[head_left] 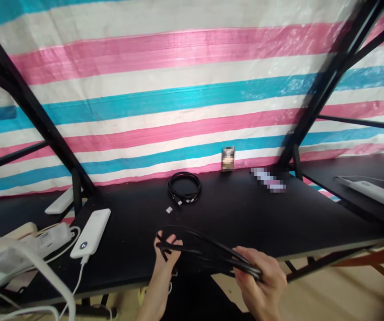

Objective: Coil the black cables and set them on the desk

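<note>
My left hand (pixel 165 255) and my right hand (pixel 260 281) both grip a black cable (pixel 205 252) gathered into long loops over the near edge of the black table (pixel 245 214). The left hand pinches the loops' left end, fingers closed round the strands. My right hand is closed round the right end of the bundle. A second black cable (pixel 184 187), neatly coiled, lies farther back on the table, apart from both hands. A small white piece (pixel 169 209) sits just in front of that coil.
A white power bank (pixel 91 232) with a white lead lies at the left. White power strips and cords (pixel 27 249) crowd the left edge. Black frame posts (pixel 34 111) rise on both sides. A striped tarp (pixel 192 89) hangs behind. Another white strip (pixel 369 189) lies on the right table.
</note>
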{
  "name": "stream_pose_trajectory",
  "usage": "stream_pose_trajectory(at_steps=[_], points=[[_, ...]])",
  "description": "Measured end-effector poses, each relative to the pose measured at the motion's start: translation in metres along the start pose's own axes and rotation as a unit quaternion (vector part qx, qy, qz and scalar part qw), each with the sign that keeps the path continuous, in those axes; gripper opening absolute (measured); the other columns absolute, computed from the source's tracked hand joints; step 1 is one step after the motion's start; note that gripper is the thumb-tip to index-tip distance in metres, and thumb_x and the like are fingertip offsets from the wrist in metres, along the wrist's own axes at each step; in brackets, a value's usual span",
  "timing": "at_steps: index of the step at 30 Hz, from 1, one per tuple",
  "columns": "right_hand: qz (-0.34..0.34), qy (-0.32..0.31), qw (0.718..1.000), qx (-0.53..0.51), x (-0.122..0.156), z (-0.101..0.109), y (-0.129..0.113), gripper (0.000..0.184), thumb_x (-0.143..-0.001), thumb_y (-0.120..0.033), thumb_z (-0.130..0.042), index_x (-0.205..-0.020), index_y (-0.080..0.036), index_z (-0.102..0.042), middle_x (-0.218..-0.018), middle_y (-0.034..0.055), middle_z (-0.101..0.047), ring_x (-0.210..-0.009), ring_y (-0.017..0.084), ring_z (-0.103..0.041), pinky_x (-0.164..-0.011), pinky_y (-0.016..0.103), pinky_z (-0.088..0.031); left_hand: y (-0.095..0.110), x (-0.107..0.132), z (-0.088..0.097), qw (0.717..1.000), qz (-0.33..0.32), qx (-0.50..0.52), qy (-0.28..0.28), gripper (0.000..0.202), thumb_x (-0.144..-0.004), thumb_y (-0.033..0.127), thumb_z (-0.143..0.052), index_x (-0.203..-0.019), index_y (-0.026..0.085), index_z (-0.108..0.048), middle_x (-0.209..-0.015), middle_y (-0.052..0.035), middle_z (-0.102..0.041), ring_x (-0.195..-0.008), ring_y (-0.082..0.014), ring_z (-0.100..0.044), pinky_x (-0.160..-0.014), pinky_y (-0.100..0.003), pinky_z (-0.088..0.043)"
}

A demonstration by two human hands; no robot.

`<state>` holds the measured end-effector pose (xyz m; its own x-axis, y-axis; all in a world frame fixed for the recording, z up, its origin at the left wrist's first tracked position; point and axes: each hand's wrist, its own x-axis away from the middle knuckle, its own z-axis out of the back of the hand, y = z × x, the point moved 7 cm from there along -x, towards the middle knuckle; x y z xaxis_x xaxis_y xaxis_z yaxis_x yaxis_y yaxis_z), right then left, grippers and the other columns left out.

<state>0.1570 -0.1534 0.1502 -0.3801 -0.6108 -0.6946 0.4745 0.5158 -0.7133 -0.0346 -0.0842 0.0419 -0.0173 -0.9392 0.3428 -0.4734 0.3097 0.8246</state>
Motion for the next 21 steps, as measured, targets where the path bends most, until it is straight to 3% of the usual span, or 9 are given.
stream_pose_trajectory(at_steps=[2,5,6,8,10,12,14,21], points=[[-0.044,0.019,0.998,-0.051,0.005,-0.006,0.010,0.043,-0.077,-0.057,-0.063,-0.051,-0.023,-0.060,-0.042,0.0020,-0.052,-0.036,0.016,-0.047,-0.040,0.030,-0.038,-0.011,0.006,-0.015,0.992,0.063,0.073,-0.077,0.073,-0.069,0.041,-0.077,-0.130,0.024,-0.041,-0.116,-0.0106,-0.063,-0.111,-0.0261,-0.059,-0.096,-0.037,-0.044],[-0.147,-0.029,0.978,-0.141,0.006,-0.025,0.026,0.053,-0.082,-0.059,-0.056,-0.045,-0.021,-0.051,-0.032,-0.0010,-0.040,-0.028,0.012,-0.037,-0.034,0.027,-0.032,0.000,0.015,-0.028,0.990,0.027,0.056,-0.124,0.039,-0.078,0.046,-0.068,-0.106,0.019,-0.061,-0.083,-0.0051,-0.070,-0.092,-0.0247,-0.067,-0.094,-0.038,-0.045],[-0.177,-0.063,0.968,-0.165,0.004,-0.032,0.029,0.055,-0.085,-0.057,-0.053,-0.044,-0.021,-0.048,-0.031,-0.0017,-0.039,-0.027,0.010,-0.036,-0.034,0.025,-0.032,0.007,0.017,-0.028,0.993,0.004,0.031,-0.113,0.032,-0.079,0.048,-0.066,-0.089,0.018,-0.065,-0.067,-0.0025,-0.066,-0.082,-0.0236,-0.068,-0.092,-0.038,-0.045],[-0.222,-0.115,0.952,-0.175,-0.002,-0.041,0.032,0.050,-0.088,-0.052,-0.052,-0.050,-0.019,-0.051,-0.034,-0.0020,-0.042,-0.030,0.010,-0.042,-0.036,0.023,-0.035,0.020,0.019,-0.025,0.995,-0.032,-0.016,-0.095,0.043,-0.080,0.054,-0.062,-0.056,0.018,-0.056,-0.041,0.0026,-0.048,-0.063,-0.0215,-0.066,-0.089,-0.037,-0.047],[-0.245,-0.115,0.951,-0.147,-0.009,-0.039,0.034,0.034,-0.087,-0.048,-0.056,-0.075,-0.017,-0.063,-0.044,-0.0030,-0.050,-0.033,0.010,-0.048,-0.037,0.021,-0.038,0.028,0.021,-0.025,0.991,-0.035,-0.056,-0.114,0.053,-0.081,0.057,-0.059,-0.045,0.021,-0.042,-0.034,0.0056,-0.033,-0.054,-0.0210,-0.064,-0.085,-0.037,-0.048],[-0.248,-0.100,0.958,-0.107,-0.014,-0.034,0.036,0.036,-0.086,-0.045,-0.058,-0.110,-0.018,-0.060,-0.058,-0.0036,-0.056,-0.033,0.008,-0.045,-0.034,0.019,-0.037,0.029,0.024,-0.027,0.983,-0.009,-0.096,-0.156,0.050,-0.083,0.057,-0.055,-0.051,0.021,-0.044,-0.034,0.0074,-0.030,-0.052,-0.0215,-0.064,-0.080,-0.037,-0.049],[-0.239,-0.100,0.963,-0.069,-0.014,-0.032,0.037,0.048,-0.087,-0.042,-0.058,-0.129,-0.022,-0.049,-0.070,-0.0014,-0.061,-0.034,0.006,-0.041,-0.033,0.019,-0.035,0.027,0.027,-0.027,0.971,0.022,-0.139,-0.195,0.044,-0.086,0.057,-0.051,-0.062,0.019,-0.052,-0.035,0.0080,-0.033,-0.054,-0.0224,-0.066,-0.077,-0.036,-0.049],[-0.167,-0.116,0.977,0.072,-0.015,-0.028,0.031,0.040,-0.086,-0.037,-0.059,-0.123,-0.023,-0.061,-0.086,0.0052,-0.066,-0.064,0.014,-0.061,-0.055,0.023,-0.052,0.024,0.034,-0.019,0.945,0.063,-0.239,-0.212,0.046,-0.090,0.058,-0.039,-0.101,0.016,-0.057,-0.039,0.0089,-0.038,-0.059,-0.0230,-0.068,-0.072,-0.032,-0.047]])
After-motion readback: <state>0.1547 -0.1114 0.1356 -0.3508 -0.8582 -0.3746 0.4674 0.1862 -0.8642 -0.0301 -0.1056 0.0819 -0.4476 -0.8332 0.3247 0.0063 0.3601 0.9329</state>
